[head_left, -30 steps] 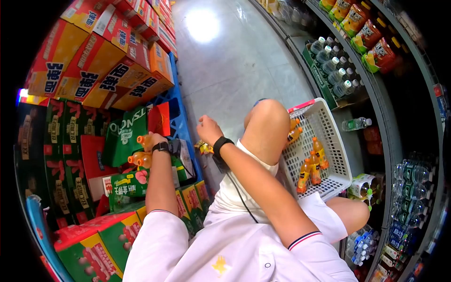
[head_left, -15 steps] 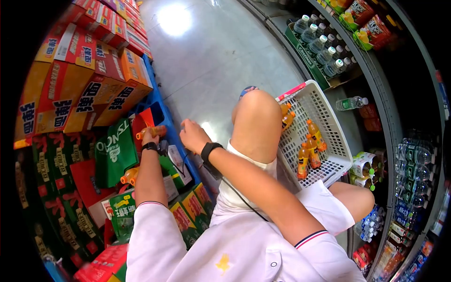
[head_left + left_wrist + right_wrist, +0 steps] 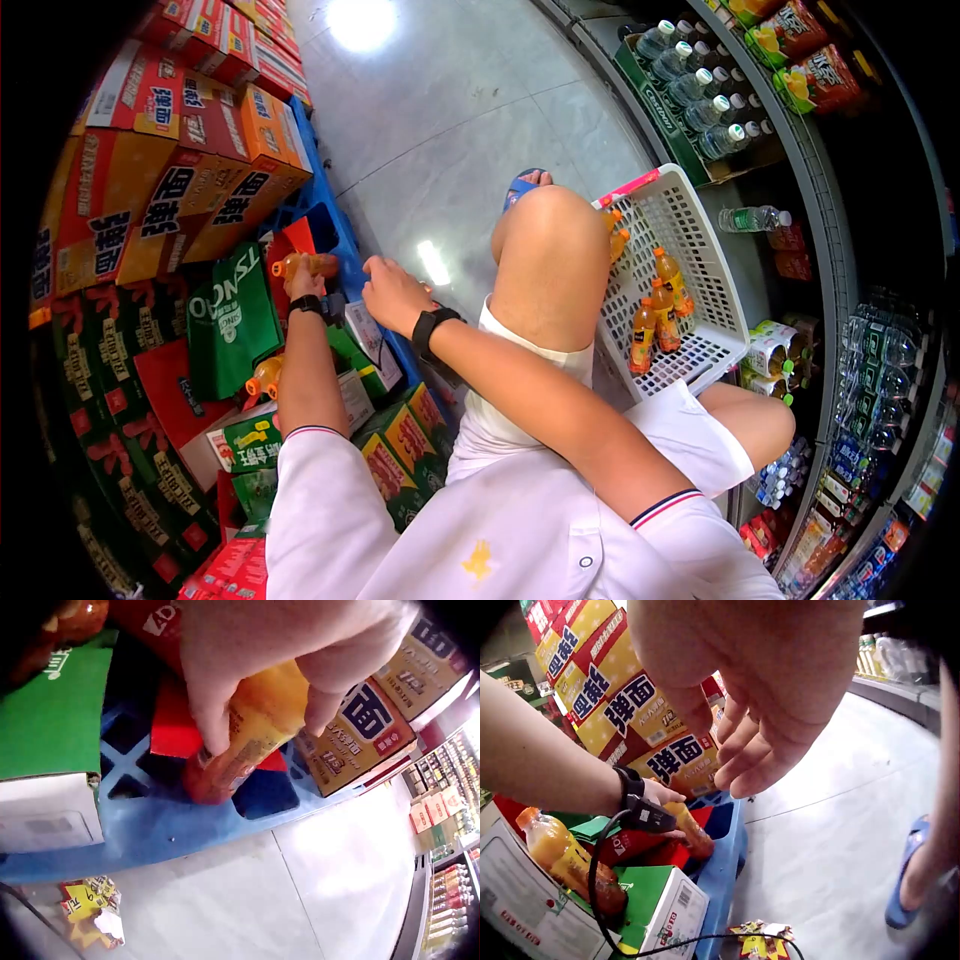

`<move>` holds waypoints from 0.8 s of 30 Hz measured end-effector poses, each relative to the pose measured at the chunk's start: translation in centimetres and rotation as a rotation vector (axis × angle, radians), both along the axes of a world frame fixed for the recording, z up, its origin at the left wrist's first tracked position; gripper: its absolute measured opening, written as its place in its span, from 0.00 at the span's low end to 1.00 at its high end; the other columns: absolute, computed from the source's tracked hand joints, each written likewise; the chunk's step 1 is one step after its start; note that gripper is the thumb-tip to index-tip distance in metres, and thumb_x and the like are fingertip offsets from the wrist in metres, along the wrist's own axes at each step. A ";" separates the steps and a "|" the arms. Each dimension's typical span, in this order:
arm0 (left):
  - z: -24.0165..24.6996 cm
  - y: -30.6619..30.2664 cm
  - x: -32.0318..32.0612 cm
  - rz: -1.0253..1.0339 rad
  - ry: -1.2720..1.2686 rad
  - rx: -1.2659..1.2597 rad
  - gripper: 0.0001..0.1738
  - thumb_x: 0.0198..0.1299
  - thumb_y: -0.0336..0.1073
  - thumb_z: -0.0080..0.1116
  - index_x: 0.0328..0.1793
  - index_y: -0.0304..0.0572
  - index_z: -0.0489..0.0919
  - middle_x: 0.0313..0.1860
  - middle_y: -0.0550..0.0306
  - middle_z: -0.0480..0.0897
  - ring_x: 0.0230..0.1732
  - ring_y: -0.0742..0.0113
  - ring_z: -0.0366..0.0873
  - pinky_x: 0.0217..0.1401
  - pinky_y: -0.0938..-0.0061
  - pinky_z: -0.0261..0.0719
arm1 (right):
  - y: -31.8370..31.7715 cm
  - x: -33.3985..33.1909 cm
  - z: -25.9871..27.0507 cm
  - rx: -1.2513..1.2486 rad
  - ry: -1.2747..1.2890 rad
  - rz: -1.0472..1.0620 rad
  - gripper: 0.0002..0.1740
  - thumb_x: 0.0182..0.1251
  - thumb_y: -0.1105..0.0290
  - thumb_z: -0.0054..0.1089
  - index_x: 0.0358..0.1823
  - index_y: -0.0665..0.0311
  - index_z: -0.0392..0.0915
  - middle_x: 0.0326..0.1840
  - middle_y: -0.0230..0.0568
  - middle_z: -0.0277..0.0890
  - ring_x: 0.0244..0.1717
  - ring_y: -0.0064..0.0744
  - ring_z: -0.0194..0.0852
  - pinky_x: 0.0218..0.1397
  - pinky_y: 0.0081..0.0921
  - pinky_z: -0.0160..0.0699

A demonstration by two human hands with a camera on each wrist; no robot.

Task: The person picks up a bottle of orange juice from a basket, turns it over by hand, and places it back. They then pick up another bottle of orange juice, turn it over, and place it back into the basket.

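My left hand grips an orange juice bottle, thumb and fingers around its sides. The bottle lies tilted over the blue pallet, beside a red piece of packaging. A second orange juice bottle lies on the boxes behind, next to my left forearm; in the head view its lower part is hidden by the arm. My right hand hovers just beyond the pallet's edge, to the right of the left hand. Its fingers hang loosely curled with nothing between them.
A white basket with several orange juice bottles stands by my knee. Stacked noodle cartons rise at the left, with a green bag nearer. Drink shelves line the right. Crumpled yellow packaging lies on the floor.
My left hand has moved forward with one juice bottle, away from the bottle now beside the forearm. My right hand has shifted slightly toward the pallet. The head view has turned.
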State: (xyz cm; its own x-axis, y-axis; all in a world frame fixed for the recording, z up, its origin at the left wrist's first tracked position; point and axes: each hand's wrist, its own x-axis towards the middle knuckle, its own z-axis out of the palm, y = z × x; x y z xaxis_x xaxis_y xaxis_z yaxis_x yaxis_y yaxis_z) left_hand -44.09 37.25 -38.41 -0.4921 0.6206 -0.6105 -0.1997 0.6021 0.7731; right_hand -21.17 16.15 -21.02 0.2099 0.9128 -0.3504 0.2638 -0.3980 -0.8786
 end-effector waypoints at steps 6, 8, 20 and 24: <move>1.2 -0.6 -0.7 -0.204 -0.042 -0.064 0.42 0.53 0.45 0.78 0.71 0.51 0.66 0.65 0.50 0.73 0.60 0.48 0.73 0.63 0.48 0.73 | -0.1 -0.2 -0.7 0.019 -0.006 0.017 0.16 0.69 0.68 0.52 0.55 0.68 0.71 0.55 0.59 0.75 0.57 0.60 0.74 0.60 0.48 0.74; 0.9 -0.4 -1.2 -0.215 -0.025 -0.067 0.41 0.53 0.47 0.77 0.70 0.50 0.67 0.66 0.51 0.72 0.62 0.48 0.71 0.63 0.48 0.72 | -0.2 -0.1 -0.9 0.036 -0.011 0.002 0.16 0.69 0.68 0.52 0.55 0.68 0.71 0.55 0.59 0.75 0.57 0.60 0.74 0.60 0.48 0.74; 0.2 -0.2 -1.4 -0.340 0.221 0.133 0.28 0.55 0.42 0.74 0.59 0.44 0.75 0.49 0.55 0.84 0.45 0.59 0.82 0.47 0.56 0.80 | -1.0 0.4 -1.2 0.053 -0.038 -0.050 0.16 0.69 0.68 0.51 0.55 0.66 0.72 0.56 0.56 0.75 0.56 0.59 0.75 0.59 0.47 0.76; -8.7 4.5 -7.8 -0.552 -0.004 0.205 0.30 0.60 0.47 0.70 0.61 0.39 0.73 0.54 0.51 0.84 0.45 0.53 0.85 0.49 0.59 0.84 | -1.2 0.7 -1.2 0.062 -0.040 -0.069 0.16 0.68 0.68 0.51 0.54 0.66 0.72 0.56 0.57 0.75 0.56 0.59 0.75 0.59 0.47 0.76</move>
State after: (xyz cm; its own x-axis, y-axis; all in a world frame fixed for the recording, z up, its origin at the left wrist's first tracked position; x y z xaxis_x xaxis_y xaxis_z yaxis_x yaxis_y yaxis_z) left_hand -51.90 41.78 -47.08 -0.0609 0.8897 -0.4524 0.0977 0.4564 0.8844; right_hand -20.50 14.96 -22.20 0.2859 0.9154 -0.2834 0.2730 -0.3613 -0.8916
